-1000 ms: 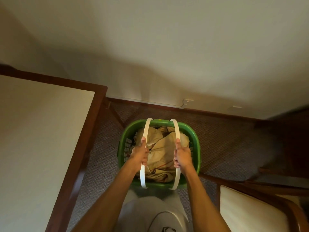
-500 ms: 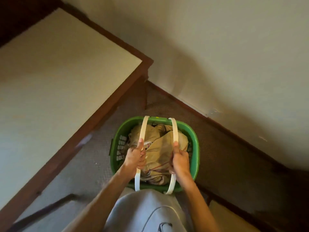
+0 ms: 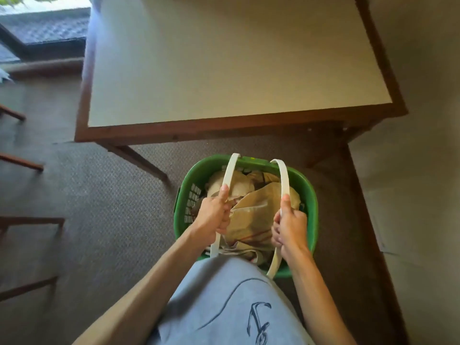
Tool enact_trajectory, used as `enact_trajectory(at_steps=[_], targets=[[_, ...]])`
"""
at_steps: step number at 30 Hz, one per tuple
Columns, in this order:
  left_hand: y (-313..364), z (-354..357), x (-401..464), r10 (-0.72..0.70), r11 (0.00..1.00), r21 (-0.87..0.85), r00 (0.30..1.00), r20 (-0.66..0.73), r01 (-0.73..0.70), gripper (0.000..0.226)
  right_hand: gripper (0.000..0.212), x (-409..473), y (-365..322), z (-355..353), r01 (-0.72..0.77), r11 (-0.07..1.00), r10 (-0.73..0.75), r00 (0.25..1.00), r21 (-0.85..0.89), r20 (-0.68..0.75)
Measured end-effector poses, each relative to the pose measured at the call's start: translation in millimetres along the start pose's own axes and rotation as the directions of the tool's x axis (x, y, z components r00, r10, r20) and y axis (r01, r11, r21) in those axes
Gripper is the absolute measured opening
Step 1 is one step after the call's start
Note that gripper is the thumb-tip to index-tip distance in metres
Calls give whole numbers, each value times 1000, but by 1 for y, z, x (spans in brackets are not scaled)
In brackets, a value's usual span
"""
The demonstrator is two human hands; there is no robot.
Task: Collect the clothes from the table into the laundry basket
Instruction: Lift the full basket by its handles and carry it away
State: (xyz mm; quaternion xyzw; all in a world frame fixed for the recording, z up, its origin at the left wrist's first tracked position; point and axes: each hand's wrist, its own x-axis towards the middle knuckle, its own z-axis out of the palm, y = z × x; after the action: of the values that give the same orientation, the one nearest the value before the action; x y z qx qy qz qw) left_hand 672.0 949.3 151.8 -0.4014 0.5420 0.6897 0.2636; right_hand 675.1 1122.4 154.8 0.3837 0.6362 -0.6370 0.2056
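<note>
A green laundry basket (image 3: 310, 195) hangs in front of my legs, above the carpet and just short of the table's near edge. Tan and beige clothes (image 3: 256, 207) fill it. My left hand (image 3: 214, 215) is shut on the left white handle (image 3: 230, 170). My right hand (image 3: 288, 227) is shut on the right white handle (image 3: 283, 175). The table (image 3: 224, 63) has a pale top with a dark wood rim, and no clothes show on it.
A cream wall (image 3: 423, 145) runs along the right with a dark baseboard. Wooden chair legs (image 3: 22, 165) stand on the grey carpet at the left. A window (image 3: 42, 23) sits at the top left. My grey shorts (image 3: 231, 307) fill the bottom.
The view has swung left: the table has moved from the left side to straight ahead, and the wall has moved to the right. Both hands keep their grip on the basket handles.
</note>
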Motion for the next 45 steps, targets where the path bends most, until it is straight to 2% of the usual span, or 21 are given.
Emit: enact_trajectory(at_steps=[4, 10, 18, 23, 34, 39, 45], targets=[[-16, -69, -22, -7, 986, -166, 995, -103, -10, 57, 56, -19, 11, 59, 40, 986, -19, 991, -163, 129], [-47, -201, -51, -22, 945, -323, 972, -232, -56, 56, 59, -67, 45, 170, 128, 936, -21, 950, -327, 312], [-84, -348, -86, -82, 886, -455, 938, -337, -86, 55, 58, -127, 106, 301, 206, 867, 13, 901, -454, 433], [-85, -413, -100, -89, 861, -495, 921, -379, -120, 56, 59, -146, 124, 369, 253, 825, 25, 876, -505, 481], [-35, -524, -108, -63, 738, -597, 848, -526, -315, 56, 61, -181, 103, 512, 408, 764, 24, 756, -500, 654], [3, -571, -85, -75, 738, -596, 839, -539, -317, 56, 61, -166, 85, 577, 396, 776, 62, 727, -491, 684], [80, -640, -44, -124, 729, -610, 817, -563, -309, 55, 59, -129, 47, 682, 392, 768, 84, 723, -507, 686]])
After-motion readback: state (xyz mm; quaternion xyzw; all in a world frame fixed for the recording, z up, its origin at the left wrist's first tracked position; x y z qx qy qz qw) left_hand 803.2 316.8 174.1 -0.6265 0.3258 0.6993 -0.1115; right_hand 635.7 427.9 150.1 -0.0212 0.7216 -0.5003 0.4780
